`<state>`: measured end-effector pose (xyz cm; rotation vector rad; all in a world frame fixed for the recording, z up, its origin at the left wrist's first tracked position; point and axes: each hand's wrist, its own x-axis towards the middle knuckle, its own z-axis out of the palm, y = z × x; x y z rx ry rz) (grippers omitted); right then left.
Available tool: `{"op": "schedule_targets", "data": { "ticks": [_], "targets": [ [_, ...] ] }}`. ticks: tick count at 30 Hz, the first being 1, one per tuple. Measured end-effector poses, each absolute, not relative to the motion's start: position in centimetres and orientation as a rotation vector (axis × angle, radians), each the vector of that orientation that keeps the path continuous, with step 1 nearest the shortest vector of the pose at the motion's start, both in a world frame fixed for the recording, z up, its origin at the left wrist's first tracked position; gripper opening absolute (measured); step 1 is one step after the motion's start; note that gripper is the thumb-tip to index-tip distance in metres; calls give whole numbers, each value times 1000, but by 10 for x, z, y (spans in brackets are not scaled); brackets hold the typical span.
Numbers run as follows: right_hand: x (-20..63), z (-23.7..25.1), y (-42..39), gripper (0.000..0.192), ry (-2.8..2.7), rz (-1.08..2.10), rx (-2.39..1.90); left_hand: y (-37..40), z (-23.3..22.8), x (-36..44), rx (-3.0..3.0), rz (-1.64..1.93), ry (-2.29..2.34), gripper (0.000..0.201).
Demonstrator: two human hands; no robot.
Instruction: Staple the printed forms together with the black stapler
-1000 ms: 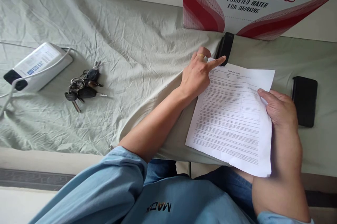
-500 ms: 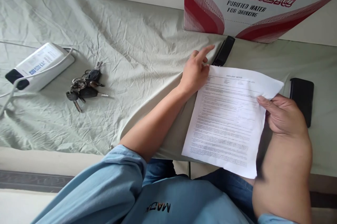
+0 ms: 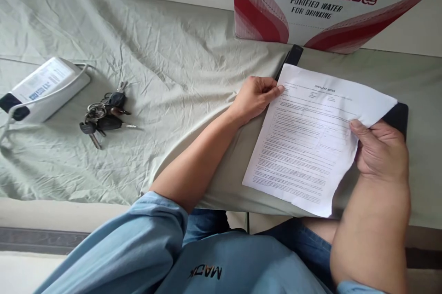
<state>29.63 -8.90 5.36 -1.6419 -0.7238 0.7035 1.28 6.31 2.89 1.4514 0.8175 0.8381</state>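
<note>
A printed sheet of paper (image 3: 304,142), headed "Overleaf Notes", is held up over the cloth-covered table between my two hands. My left hand (image 3: 255,97) pinches its left edge near the top, thumb on the printed face. On the opposite edge, my right hand (image 3: 381,149) grips the sheet with the thumb in front and the fingers hidden behind it. Beyond the sheet's top left corner lies a black object (image 3: 293,56), partly covered by the paper. A flat black object like a phone (image 3: 399,117) shows behind the right hand, mostly hidden.
At the back stands a red and white Wahaha water carton (image 3: 311,18). A bunch of keys (image 3: 107,114) rests on the wrinkled pale green cloth (image 3: 179,68) to the left. Farther left is a white box-shaped device (image 3: 48,89) with a grey cable (image 3: 62,89) across it.
My left hand has gone from an extended forefinger to a pinch on the paper's left edge. The sheet has shifted up and right, covering more of both black objects.
</note>
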Motion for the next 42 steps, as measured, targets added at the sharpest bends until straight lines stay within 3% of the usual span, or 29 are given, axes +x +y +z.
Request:
{"op": "schedule_targets", "data": {
  "ticks": [9,14,20,25,28,35,42],
  "targets": [
    [294,51,-89,49,-662,808,-1640,66,20,13,1563,861,890,62],
    [299,40,-90,37,-745,679,-1685,68,11,16,1673,899,923,60],
    [318,39,-92,50,-641,667,-1777,73,-4,16,1756,1047,1051,20],
    [319,42,-95,50,-665,664,-1846,74,-14,15,2078,1059,1049,48],
    [316,43,-98,46,-682,651,-1824,72,-18,19,2171,954,995,54],
    [325,51,-113,35,-703,612,-1860,70,-3,20,2088,944,973,32],
    [335,59,-122,41,-653,585,-1860,56,10,20,2074,904,905,24]
  ]
}}
